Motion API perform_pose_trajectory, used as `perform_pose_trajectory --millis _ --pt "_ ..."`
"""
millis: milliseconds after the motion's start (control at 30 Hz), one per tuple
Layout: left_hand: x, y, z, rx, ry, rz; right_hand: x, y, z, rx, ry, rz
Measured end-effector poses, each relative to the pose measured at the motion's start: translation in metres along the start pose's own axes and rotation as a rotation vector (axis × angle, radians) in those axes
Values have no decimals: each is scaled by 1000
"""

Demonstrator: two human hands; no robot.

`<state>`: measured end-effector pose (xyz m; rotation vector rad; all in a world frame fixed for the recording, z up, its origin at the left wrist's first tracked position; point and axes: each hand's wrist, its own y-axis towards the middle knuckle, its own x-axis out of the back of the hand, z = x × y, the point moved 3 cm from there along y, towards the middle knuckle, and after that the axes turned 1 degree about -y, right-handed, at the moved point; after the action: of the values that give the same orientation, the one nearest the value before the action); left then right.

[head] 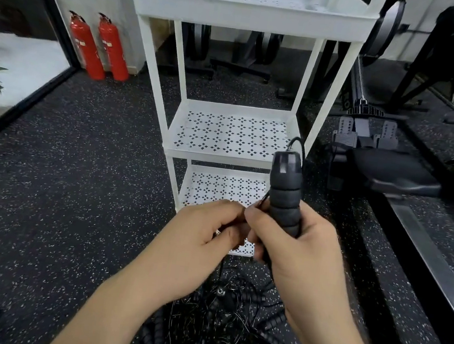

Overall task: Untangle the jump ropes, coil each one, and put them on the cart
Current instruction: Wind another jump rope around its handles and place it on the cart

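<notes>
Gripping a jump-rope handle (285, 196) upright, the right hand (304, 255) sits against the left hand (200, 243), which pinches the cord (264, 199). Below both lies the tangled pile (231, 315), with the cart (221, 158) just beyond. A hard tug risks tightening knots underneath.

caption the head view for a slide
Right hand grips a jump rope handle, left hand pinches its cord, before a white cart

Cart (250, 20) ahead, rope tangle (230, 321) on floor before it, extinguishers (101, 47) left, seemingly a rowing machine (392, 169) right.
</notes>
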<state>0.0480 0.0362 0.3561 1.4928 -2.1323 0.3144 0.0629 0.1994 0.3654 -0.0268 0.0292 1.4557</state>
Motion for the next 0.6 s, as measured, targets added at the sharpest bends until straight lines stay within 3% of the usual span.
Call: perform_pose_trajectory --millis 133,333,467,600 --pt "-9 0 3 61 7 114 -1 -3 8 38 35 -5" --pt "-19 -2 25 243 108 290 18 2 27 29 393 -123" --pt "-10 -4 19 263 90 286 35 9 26 7 513 -217" --pt "-4 -2 7 183 37 192 30 10 16 -102 556 -153"
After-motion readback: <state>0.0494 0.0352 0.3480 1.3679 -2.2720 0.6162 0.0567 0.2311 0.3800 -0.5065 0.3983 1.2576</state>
